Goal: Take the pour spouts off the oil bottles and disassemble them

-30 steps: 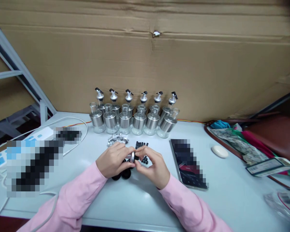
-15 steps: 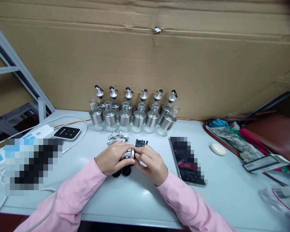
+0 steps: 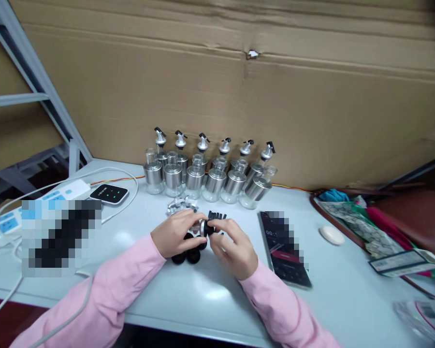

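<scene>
My left hand [image 3: 176, 234] and my right hand [image 3: 234, 246] meet over the white table [image 3: 203, 299]. The left fingers pinch a small silver pourer spout [image 3: 202, 227]. The right fingertips press a small black part [image 3: 210, 228] against its end. Round black caps [image 3: 186, 255] lie just under my left hand. A pile of silver spouts [image 3: 179, 205] and a row of short black tubes [image 3: 217, 215] lie just beyond my hands. Several glass bottles with steel collars [image 3: 210, 176] stand in two rows at the back; the rear row has pourers fitted.
A dark phone [image 3: 286, 253] lies to the right of my hands, with a white oval object [image 3: 331, 235] beyond it. A power strip [image 3: 67, 191], a black charger [image 3: 109, 193] and white cables are at the left. A cardboard wall [image 3: 239, 96] backs the table. A wooden tray with cloth [image 3: 358, 222] is far right.
The view has shifted slightly to the left and up, so everything sits a little further right. My hands stay together on the spout, with the right fingertips working at its end.
</scene>
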Available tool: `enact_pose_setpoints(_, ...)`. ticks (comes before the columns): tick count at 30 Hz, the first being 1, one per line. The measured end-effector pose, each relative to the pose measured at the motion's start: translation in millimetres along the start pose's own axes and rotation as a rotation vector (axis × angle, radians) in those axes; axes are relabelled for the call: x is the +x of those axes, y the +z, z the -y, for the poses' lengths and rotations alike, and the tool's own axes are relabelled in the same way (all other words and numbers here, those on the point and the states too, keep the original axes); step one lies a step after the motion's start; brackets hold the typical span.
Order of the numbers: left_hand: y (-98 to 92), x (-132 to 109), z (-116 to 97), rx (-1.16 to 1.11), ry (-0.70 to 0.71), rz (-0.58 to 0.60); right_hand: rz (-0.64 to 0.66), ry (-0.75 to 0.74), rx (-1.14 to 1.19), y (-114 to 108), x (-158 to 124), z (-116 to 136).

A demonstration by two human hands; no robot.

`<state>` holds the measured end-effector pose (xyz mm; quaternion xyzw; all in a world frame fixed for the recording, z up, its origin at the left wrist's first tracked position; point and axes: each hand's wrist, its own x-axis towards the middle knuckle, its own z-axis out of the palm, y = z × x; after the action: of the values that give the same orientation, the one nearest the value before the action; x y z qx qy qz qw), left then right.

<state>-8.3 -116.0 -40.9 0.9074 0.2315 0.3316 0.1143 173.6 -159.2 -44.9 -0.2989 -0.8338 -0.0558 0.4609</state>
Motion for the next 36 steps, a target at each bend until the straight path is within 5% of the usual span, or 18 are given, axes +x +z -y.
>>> enact_pose_setpoints(5, 6.3, -2, 5, 0.079, 0.095, -0.114, -0.002, 0.363, 0.225, 0, -1, -5)
enact_pose_setpoints(11, 10.1, -2, 4, 0.226, 0.18, -0.12, 0.126, 0.534, 0.321, 1, 0, -3)
enact_pose_setpoints(26, -2.5, 7, -3, 0.212, 0.297, -0.096, 0.138, 0.617, 0.581, -6, 6, 15)
enact_pose_setpoints(36, -11.9, 11, -14, 0.029, 0.119, -0.013, 0.081, 0.593, 0.598, -7, 4, 15)
